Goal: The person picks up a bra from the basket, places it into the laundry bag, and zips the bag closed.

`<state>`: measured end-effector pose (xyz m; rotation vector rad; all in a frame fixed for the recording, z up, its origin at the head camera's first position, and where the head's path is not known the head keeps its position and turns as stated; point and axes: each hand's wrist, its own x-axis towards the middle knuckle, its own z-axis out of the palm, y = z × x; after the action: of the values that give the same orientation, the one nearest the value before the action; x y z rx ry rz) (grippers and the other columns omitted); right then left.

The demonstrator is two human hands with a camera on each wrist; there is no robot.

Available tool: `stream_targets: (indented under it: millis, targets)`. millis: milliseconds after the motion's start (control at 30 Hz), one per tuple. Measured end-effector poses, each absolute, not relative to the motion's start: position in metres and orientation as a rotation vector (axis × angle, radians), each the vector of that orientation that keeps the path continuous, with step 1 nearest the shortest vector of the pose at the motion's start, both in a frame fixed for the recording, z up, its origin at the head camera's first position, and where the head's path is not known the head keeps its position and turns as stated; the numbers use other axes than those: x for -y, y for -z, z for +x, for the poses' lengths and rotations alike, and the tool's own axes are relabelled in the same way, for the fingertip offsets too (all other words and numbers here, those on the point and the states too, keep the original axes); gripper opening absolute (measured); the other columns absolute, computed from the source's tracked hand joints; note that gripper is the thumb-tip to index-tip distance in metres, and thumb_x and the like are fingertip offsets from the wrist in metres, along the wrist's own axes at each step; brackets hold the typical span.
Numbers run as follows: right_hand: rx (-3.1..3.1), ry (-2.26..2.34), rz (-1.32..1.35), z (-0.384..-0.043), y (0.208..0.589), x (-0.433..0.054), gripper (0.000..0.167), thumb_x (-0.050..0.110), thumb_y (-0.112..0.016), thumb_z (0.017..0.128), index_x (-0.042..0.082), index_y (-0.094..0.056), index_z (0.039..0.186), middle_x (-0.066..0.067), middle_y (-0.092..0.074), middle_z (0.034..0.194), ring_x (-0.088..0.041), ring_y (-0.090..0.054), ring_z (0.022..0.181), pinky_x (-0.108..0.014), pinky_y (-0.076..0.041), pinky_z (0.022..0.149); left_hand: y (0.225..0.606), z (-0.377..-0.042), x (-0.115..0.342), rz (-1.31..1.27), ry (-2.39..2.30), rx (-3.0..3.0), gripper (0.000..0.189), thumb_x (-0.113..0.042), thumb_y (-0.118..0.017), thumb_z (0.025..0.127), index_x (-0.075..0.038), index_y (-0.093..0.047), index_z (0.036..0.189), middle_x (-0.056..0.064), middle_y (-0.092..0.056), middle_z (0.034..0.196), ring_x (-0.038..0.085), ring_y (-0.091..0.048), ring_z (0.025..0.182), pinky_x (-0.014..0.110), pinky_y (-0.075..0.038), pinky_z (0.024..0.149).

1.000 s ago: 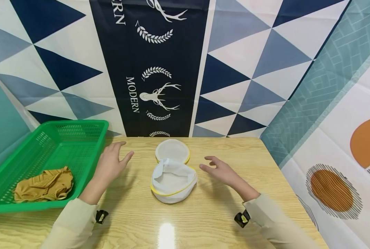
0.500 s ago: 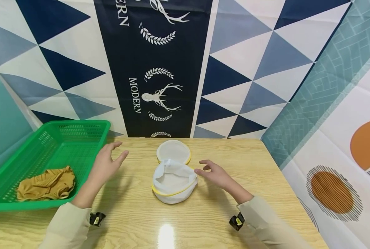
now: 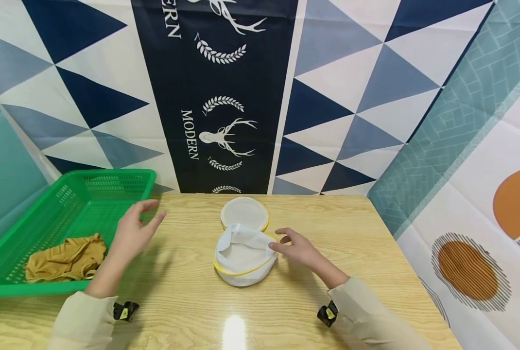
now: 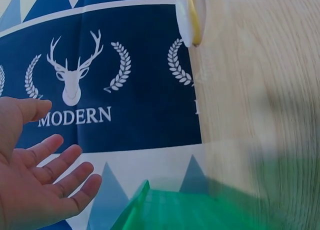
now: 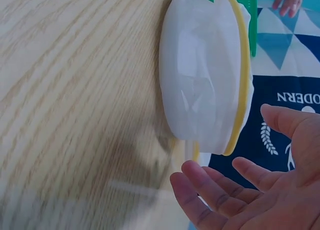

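A round white laundry wash bag with yellow piping stands on the table, its top gaping. Behind it the flat round lid leans back toward the wall. My right hand hovers at the bag's right side, fingers loosely bent, the thumb tip right at its rim. The right wrist view shows the hand spread apart from the bag, holding nothing. My left hand is in the air beside the green basket, thumb and fingers apart. In the left wrist view its palm is bare.
A green plastic basket stands on the left of the wooden table. A crumpled mustard-brown garment lies inside it. Patterned cloth hangs behind the table and along the right side.
My left hand has moved left, over the basket's right side. The right hand has come left, up to the bag's rim. Bag and basket stay in place.
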<state>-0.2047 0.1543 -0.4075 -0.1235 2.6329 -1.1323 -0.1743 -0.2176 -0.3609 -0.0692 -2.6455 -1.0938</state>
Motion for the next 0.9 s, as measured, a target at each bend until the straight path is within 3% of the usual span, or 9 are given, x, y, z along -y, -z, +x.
stream_targets:
  millis: [367, 433, 500, 567, 667, 767, 833, 900]
  targets:
    - [-2.574, 1.198, -0.127, -0.206, 0.413, -0.154, 0.056, 0.036, -0.065, 0.087, 0.011, -0.048, 0.134, -0.016, -0.058, 0.117, -0.019, -0.060, 0.083, -0.031, -0.049, 0.063, 0.359, -0.167, 0.234, -0.056, 1.151, 2.580, 0.054, -0.038, -0.048, 0.097, 0.002, -0.045, 0.133, 0.026, -0.048, 0.132, 0.040, -0.044, 0.120, 0.054, -0.043, 0.090]
    - [-2.567, 1.213, -0.127, -0.206, 0.415, -0.154, 0.056, 0.035, -0.065, 0.087, 0.011, -0.048, 0.134, -0.016, -0.058, 0.116, -0.018, -0.059, 0.080, -0.030, -0.049, 0.061, 0.359, -0.166, 0.238, -0.041, 1.134, 2.580, 0.052, -0.038, -0.048, 0.097, 0.000, -0.047, 0.131, 0.024, -0.052, 0.127, 0.037, -0.047, 0.116, 0.044, -0.046, 0.088]
    - [-2.564, 1.223, -0.124, -0.206, 0.416, -0.154, 0.055, 0.034, -0.066, 0.087, 0.011, -0.048, 0.134, -0.015, -0.058, 0.114, -0.017, -0.059, 0.079, -0.030, -0.049, 0.061, 0.359, -0.164, 0.242, -0.033, 1.117, 2.578, 0.049, -0.038, -0.049, 0.097, -0.001, -0.050, 0.129, 0.021, -0.056, 0.123, 0.017, -0.053, 0.108, 0.030, -0.047, 0.085]
    - [-2.560, 1.229, -0.122, -0.206, 0.417, -0.153, 0.055, 0.033, -0.066, 0.087, 0.011, -0.048, 0.134, -0.014, -0.058, 0.114, -0.016, -0.060, 0.079, -0.030, -0.049, 0.061, 0.359, -0.163, 0.247, -0.033, 1.098, 2.582, 0.047, -0.037, -0.049, 0.097, -0.002, -0.051, 0.128, 0.019, -0.058, 0.119, -0.002, -0.050, 0.099, 0.018, -0.044, 0.077]
    - [-2.552, 1.239, -0.115, -0.206, 0.418, -0.152, 0.054, 0.032, -0.065, 0.087, 0.011, -0.048, 0.134, -0.014, -0.058, 0.113, -0.015, -0.061, 0.079, -0.030, -0.049, 0.062, 0.358, -0.160, 0.254, -0.011, 1.089, 2.593, 0.048, -0.038, -0.048, 0.097, -0.003, -0.051, 0.129, 0.017, -0.057, 0.119, -0.011, -0.042, 0.093, 0.016, -0.041, 0.074]
    - [-2.553, 1.243, -0.109, -0.205, 0.417, -0.150, 0.052, 0.031, -0.065, 0.088, 0.011, -0.049, 0.133, -0.013, -0.058, 0.111, -0.015, -0.061, 0.078, -0.029, -0.049, 0.062, 0.357, -0.158, 0.260, 0.027, 1.103, 2.616, 0.052, -0.041, -0.045, 0.097, -0.002, -0.048, 0.131, 0.020, -0.054, 0.121, 0.014, -0.050, 0.103, 0.031, -0.045, 0.078]
    - [-2.552, 1.249, -0.106, -0.205, 0.417, -0.149, 0.051, 0.030, -0.065, 0.088, 0.011, -0.050, 0.133, -0.013, -0.058, 0.111, -0.016, -0.061, 0.078, -0.030, -0.049, 0.062, 0.357, -0.157, 0.265, 0.050, 1.122, 2.630, 0.054, -0.042, -0.043, 0.098, -0.001, -0.046, 0.133, 0.022, -0.052, 0.124, 0.031, -0.049, 0.108, 0.043, -0.044, 0.078]
    - [-2.549, 1.260, -0.106, -0.205, 0.417, -0.149, 0.050, 0.028, -0.065, 0.088, 0.010, -0.050, 0.132, -0.013, -0.058, 0.110, -0.017, -0.062, 0.078, -0.031, -0.050, 0.063, 0.356, -0.156, 0.270, 0.066, 1.144, 2.639, 0.056, -0.042, -0.042, 0.098, 0.000, -0.043, 0.134, 0.025, -0.050, 0.126, 0.039, -0.046, 0.112, 0.051, -0.042, 0.078]
